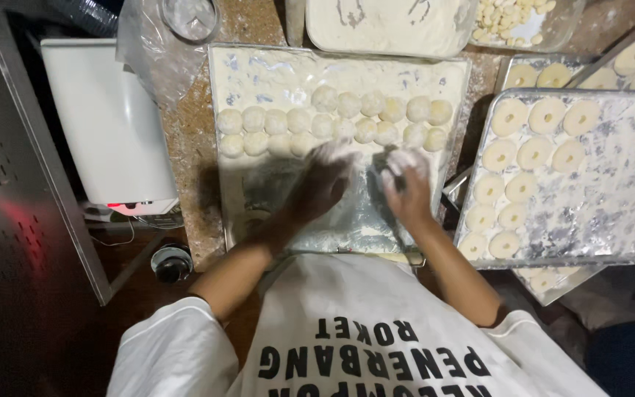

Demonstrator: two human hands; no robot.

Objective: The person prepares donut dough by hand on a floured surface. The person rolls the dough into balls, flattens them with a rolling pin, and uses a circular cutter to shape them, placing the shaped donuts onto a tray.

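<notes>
My left hand (pixel 323 180) lies palm down on the floured, plastic-covered tray (pixel 259 187) in front of me, fingers dusted white; whether dough is under it is hidden. My right hand (pixel 406 184) is curled with floury fingers just to its right, and what it grips is too blurred to tell. Beyond both hands, several round dough balls (pixel 332 121) sit in two rows across the tray.
A metal tray (pixel 611 198) on the right carries several ring-shaped dough pieces (pixel 531 154). A flour-filled container (pixel 387 26) and a tub of small dough bits (pixel 512 18) stand at the back. A white appliance (pixel 108 121) sits at the left.
</notes>
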